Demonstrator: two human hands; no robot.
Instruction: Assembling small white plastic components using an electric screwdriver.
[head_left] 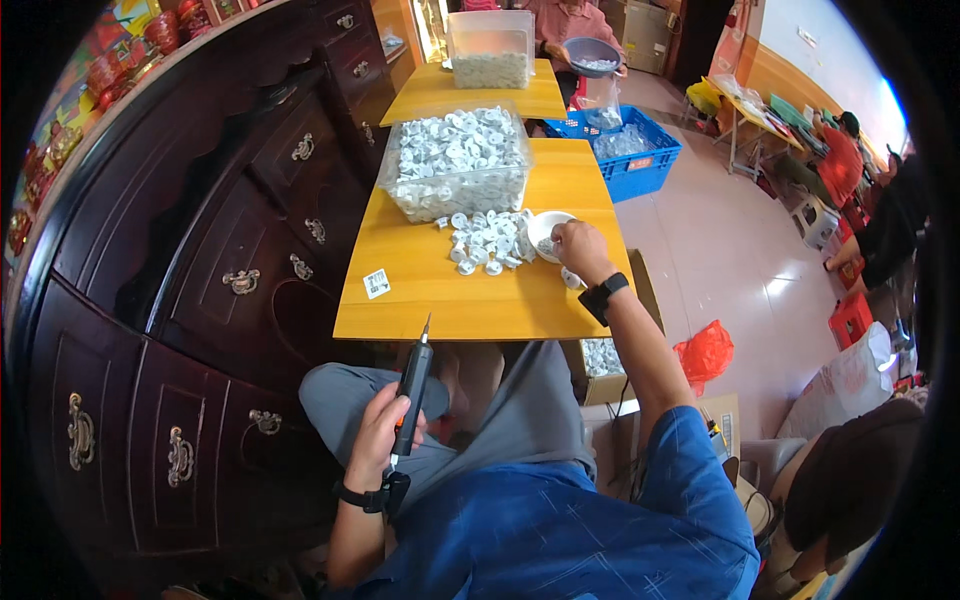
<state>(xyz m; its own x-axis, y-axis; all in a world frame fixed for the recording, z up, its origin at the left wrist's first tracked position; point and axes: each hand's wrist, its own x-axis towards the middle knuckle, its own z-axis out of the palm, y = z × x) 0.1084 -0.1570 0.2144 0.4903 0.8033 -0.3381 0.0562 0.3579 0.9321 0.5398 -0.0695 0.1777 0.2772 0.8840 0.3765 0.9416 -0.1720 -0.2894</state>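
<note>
My left hand (377, 428) is wrapped round a black electric screwdriver (414, 385), held over my lap with its thin bit pointing up toward the table edge. At the table's right side, my right hand (584, 250) reaches into a white bowl (543, 224) of small grey pieces. Its fingers are pinched together; what lies between them is hidden. Left of the bowl spreads a loose pile of small white round plastic parts (484, 240). One more white part (571, 279) lies below my right wrist. Behind the pile stands a clear bin (408, 198) heaped with similar parts.
The yellow table (450, 315) carries a square printed sticker (376, 284). Dark drawers (230, 270) line the left. Beyond are a second clear bin (490, 40), a blue crate (640, 180) and a person holding a basin (592, 52). A carton (603, 385) and red bag (706, 355) sit right.
</note>
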